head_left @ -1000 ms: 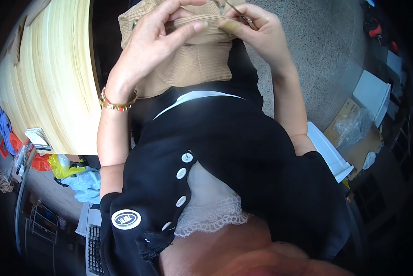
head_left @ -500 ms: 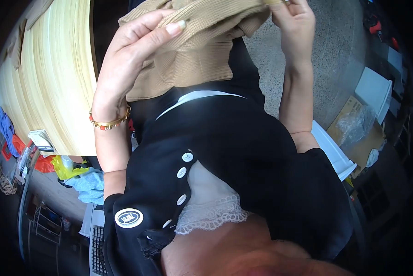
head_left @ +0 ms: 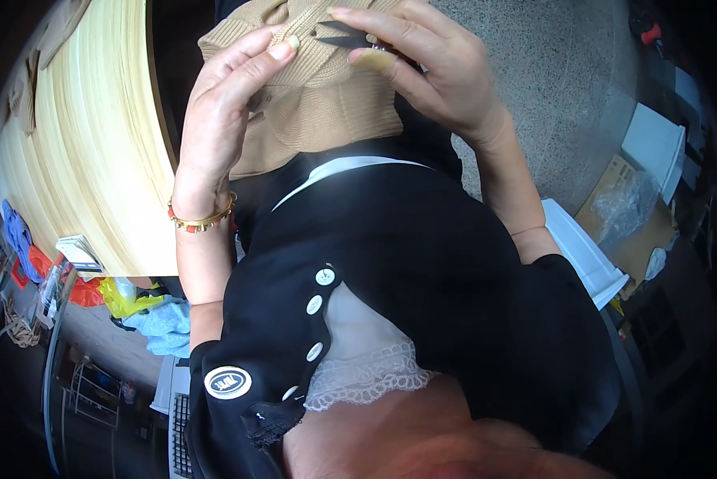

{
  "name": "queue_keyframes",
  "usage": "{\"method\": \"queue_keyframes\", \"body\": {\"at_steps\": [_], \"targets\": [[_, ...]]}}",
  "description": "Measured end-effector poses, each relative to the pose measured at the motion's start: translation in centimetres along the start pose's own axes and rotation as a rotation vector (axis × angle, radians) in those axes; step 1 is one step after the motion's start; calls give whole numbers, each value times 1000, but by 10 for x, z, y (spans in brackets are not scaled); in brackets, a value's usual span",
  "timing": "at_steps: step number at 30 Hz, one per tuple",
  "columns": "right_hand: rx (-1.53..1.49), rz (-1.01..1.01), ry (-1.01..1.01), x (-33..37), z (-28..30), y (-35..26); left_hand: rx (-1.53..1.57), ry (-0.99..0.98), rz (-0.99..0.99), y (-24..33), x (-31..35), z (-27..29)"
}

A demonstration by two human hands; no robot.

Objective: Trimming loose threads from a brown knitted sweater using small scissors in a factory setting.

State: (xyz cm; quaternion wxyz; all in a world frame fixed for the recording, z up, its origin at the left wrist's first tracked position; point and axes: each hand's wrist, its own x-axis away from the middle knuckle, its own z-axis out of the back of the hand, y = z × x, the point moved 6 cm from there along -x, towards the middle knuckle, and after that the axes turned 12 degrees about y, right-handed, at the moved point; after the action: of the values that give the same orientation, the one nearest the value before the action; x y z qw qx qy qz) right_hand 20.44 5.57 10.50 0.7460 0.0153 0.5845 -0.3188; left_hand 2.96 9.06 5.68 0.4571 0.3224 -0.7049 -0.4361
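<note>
Beyond desk's (head_left: 87,168) right edge: left hand's (head_left: 227,92) fingers pinch knit (head_left: 318,116) on lap (head_left: 426,132); right hand's (head_left: 450,72) fingers grip snips (head_left: 346,41), blades parted. Apparent step: snipping at knit. Next move likely calls for steady cloth.

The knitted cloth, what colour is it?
The knitted cloth is tan with fine ribs, best seen in the head view.

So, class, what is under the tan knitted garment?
The person's black clothing shows past some edges of the tan knitted garment; whatever lies directly beneath it is covered.
</note>
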Motion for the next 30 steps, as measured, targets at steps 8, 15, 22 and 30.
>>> {"method": "queue_keyframes", "body": {"at_steps": [8,15,22,30], "targets": [[69,-199,-94,10,-1,10,-129,7,28,-8,-2,4],[24,95,77,17,-2,4,-163,-3,36,-10,-3,7],[52,-446,-247,8,-1,6,-211,52,44,-16,-5,12],[-80,-546,-225,5,3,4,-69,-9,96,-17,-8,7]]}}
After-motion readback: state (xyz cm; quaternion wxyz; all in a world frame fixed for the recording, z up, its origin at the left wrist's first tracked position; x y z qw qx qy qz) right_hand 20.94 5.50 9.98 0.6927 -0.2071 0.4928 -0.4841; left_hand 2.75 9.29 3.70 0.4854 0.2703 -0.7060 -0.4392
